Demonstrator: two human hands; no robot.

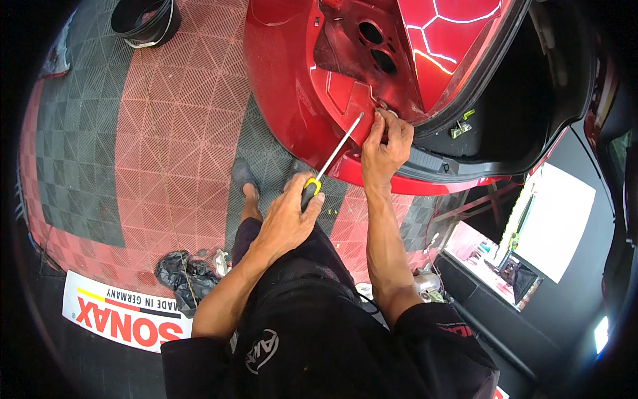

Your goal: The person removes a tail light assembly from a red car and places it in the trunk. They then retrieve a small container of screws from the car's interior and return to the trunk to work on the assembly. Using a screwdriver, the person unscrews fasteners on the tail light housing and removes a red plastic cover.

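My left hand (289, 218) is wrapped round the black and yellow handle of a screwdriver (337, 149). Its long metal shaft points up and to the right, with the tip close to my right hand (387, 149). The fingers of that hand are pinched together at the lower edge of a recess (345, 50) in the rear corner of a red car (282, 76). A small pale, rounded bit shows at the fingertips; what it is cannot be made out. Two dark oval holes open in the recess above.
The open boot (505, 100) lies to the right, with a small yellow-green and silver item (460, 128) inside. A black bucket (151, 23) stands at the far left. Near a printed white banner (93, 318) is a black plastic bag (189, 276). Red and grey tiles (176, 133) cover the floor.
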